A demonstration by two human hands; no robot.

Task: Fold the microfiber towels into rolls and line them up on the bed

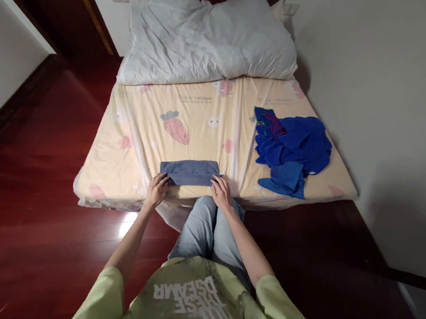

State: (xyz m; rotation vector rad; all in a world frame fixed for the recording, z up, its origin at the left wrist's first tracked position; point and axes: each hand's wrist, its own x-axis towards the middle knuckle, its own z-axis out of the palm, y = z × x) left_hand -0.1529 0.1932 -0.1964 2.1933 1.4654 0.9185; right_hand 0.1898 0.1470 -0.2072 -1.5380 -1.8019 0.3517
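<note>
A grey-blue cloth [189,168] lies near the front edge of the bed, its long side running left to right. Its near part is folded over into a band. At its near left corner, my left hand [157,190] has its fingers curled on the fabric. My right hand [221,191] pinches the near right corner in the same way. The thumbs and the undersides of the fingers are partly hidden. To the right of the cloth, apart from both hands, sits a crumpled heap of blue cloths [296,141] with a purple piece in it.
The bed [144,115] has a pale yellow sheet printed with rabbits and carrots, under a clear-looking cover. A large white pillow or quilt [212,40] lies at the headboard. A wall [388,124] borders the right side; dark red floor [42,159] is on the left.
</note>
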